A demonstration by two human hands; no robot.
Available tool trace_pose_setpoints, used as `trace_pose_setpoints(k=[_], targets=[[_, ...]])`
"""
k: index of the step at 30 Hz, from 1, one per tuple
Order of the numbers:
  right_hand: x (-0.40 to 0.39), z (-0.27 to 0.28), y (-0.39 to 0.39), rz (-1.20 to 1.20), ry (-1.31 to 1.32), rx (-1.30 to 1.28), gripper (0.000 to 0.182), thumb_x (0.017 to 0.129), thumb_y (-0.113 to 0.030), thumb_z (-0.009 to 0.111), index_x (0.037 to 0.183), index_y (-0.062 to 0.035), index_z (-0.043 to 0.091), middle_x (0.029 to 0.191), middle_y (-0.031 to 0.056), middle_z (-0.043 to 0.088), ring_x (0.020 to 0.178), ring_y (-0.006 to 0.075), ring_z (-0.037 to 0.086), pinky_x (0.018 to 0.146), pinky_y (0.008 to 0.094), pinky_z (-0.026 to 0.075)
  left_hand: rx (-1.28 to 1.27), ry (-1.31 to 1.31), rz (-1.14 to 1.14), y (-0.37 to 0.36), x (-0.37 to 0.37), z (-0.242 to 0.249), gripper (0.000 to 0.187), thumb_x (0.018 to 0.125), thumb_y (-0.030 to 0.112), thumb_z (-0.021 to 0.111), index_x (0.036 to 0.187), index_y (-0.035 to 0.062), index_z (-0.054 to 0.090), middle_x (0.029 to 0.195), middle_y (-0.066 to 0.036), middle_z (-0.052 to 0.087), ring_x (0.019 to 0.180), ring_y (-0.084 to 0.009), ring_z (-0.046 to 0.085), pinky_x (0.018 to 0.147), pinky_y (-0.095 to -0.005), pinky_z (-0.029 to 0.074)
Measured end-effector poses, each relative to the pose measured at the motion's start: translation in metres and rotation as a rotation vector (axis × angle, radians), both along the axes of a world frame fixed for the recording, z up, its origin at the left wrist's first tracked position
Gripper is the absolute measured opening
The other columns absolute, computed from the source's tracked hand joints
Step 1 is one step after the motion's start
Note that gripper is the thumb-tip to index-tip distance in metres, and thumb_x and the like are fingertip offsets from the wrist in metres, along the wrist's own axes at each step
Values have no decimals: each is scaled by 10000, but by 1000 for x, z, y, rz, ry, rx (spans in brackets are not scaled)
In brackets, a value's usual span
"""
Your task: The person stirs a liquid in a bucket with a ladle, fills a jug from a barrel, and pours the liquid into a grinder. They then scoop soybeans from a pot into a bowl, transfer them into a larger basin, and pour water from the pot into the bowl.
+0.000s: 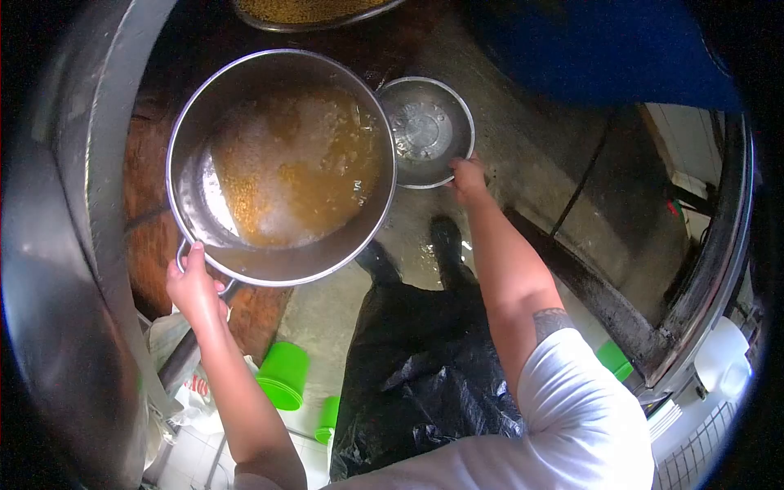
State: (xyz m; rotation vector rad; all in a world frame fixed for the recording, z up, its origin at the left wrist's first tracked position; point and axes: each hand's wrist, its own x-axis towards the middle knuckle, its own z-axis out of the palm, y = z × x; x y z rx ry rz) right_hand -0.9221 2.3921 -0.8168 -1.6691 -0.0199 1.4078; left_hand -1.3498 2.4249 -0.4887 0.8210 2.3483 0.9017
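A large steel pot [193, 163] sits left of centre, tilted, with yellow grains [249, 192] in cloudy, foamy liquid inside. My left hand [196, 286] is closed around the loop handle at the pot's near left side, thumb on top. Beside the pot on the right is a smaller metal bowl [425, 131], its shiny base showing with a little wetness. Its near right rim is pinched by my right hand [469, 178]. The bowl's left edge is hidden behind the pot's rim.
A wide pan [327, 23] of yellow grains stands at the top. Brown wooden boards [147, 237] lie under the pot's left. Green containers [283, 376] stand low on the tiles. A blue surface [604, 57] fills the upper right; a dark metal frame [604, 306] runs below it.
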Motion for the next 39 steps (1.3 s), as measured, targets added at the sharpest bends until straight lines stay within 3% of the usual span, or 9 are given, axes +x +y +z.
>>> trace_pose_setpoints(k=[3,5,10,13,21,23,29,32,39], targets=[[1,-9,-4,-29,9,66,555,870,2,534,1413,-110,511,1191,164,643,975,338,683,622,434,615,7,-6,7,-7,13,1,222,967,168,713,878,32,562,682,-22,530,447,-85,425,361,-264,343],[5,-12,-2,52,-11,-46,571,878,17,538,1431,-123,506,1213,167,642,996,344,684,645,438,617,27,-75,14,-9,22,7,210,981,176,701,896,34,571,648,0,502,446,-75,411,366,-266,343],[4,-9,3,4,20,-63,549,886,29,549,1416,-110,510,1215,169,652,961,347,700,626,435,613,44,-232,65,-12,37,18,305,1064,342,606,917,83,539,605,69,373,451,-33,302,389,-262,299],[-5,8,2,-21,11,-58,533,893,27,553,1410,-95,506,1210,168,658,925,348,707,621,436,605,69,-288,71,-10,41,23,317,1062,344,610,891,97,510,612,80,323,461,-31,295,397,-261,293],[-2,-20,-6,-50,26,-100,540,896,21,559,1419,-91,491,1190,162,649,930,338,696,628,444,607,86,-289,48,-13,61,27,349,1067,348,602,847,112,471,629,73,328,470,-36,284,404,-256,298],[-1,-24,-7,-54,40,-60,429,864,0,592,1281,-80,530,1092,135,643,872,287,698,638,434,633,91,-298,45,-14,68,29,358,1069,348,599,835,116,458,628,71,326,470,-37,281,405,-256,297],[9,-31,-6,-79,84,-138,514,881,28,566,1375,-87,485,1175,154,629,980,345,679,670,460,611,97,-307,41,-16,78,30,358,1066,345,606,828,127,450,620,69,325,461,-41,280,404,-257,301],[15,-36,-8,-84,97,-101,493,870,27,572,1343,-92,497,1174,157,625,959,336,682,660,463,610,92,-311,22,-16,80,29,347,1064,343,610,835,128,463,616,70,318,456,-42,281,402,-259,304],[22,-32,-9,-54,66,-73,522,860,15,572,1366,-99,517,1105,144,649,828,296,692,555,410,592,69,-410,-98,-17,82,25,330,1069,356,593,896,86,515,653,37,425,448,-58,361,391,-269,427]])
